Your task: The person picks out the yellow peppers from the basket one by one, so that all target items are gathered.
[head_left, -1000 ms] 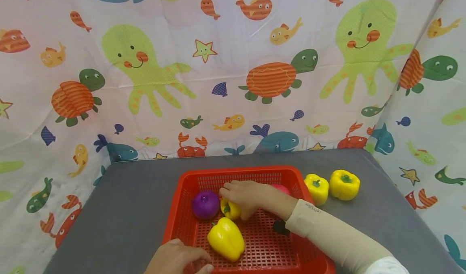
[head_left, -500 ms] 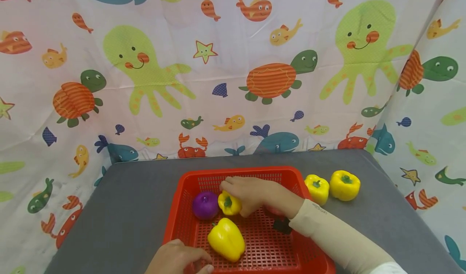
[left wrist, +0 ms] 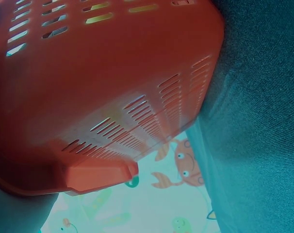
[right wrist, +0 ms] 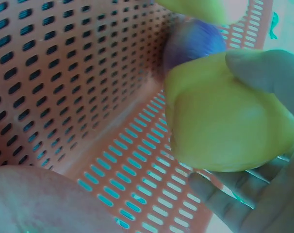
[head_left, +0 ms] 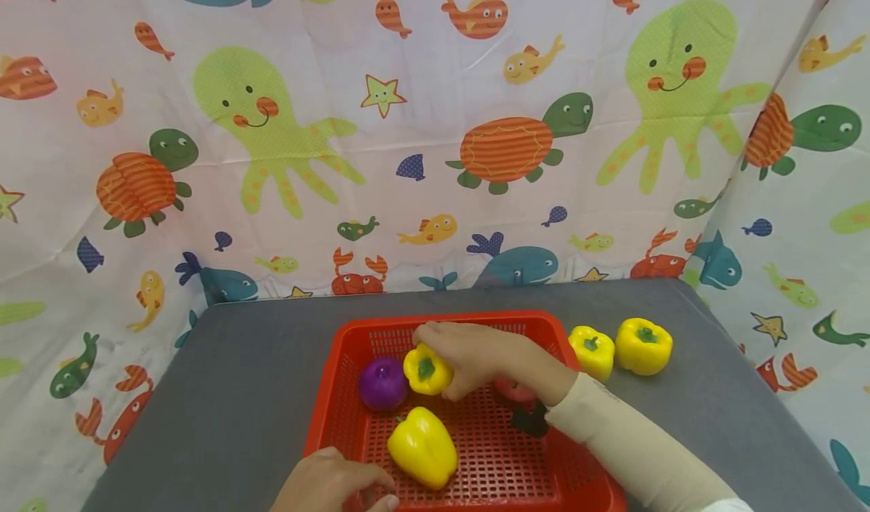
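Observation:
My right hand (head_left: 465,353) holds a yellow bell pepper (head_left: 427,370) inside the red plastic basket (head_left: 445,318), its green stem end facing me. In the right wrist view the thumb lies over the top of the pepper (right wrist: 224,116) and the fingers reach beneath it. Just left of it sits a purple, onion-like round thing (head_left: 384,384). A second yellow bell pepper (head_left: 423,448) lies on its side nearer to me in the basket. My left hand (head_left: 333,482) grips the basket's near left rim, thumb and fingers curled about it.
A reddish round thing (head_left: 514,390) lies in the basket, partly under my right forearm. Two more yellow bell peppers (head_left: 591,352) (head_left: 643,346) stand on the grey cloth right of the basket. A sea-animal curtain (head_left: 421,134) hangs behind the table.
My right hand has lifted the yellow bell pepper slightly, and its stem end has turned more into view. The left hand, the basket and the other peppers have stayed put.

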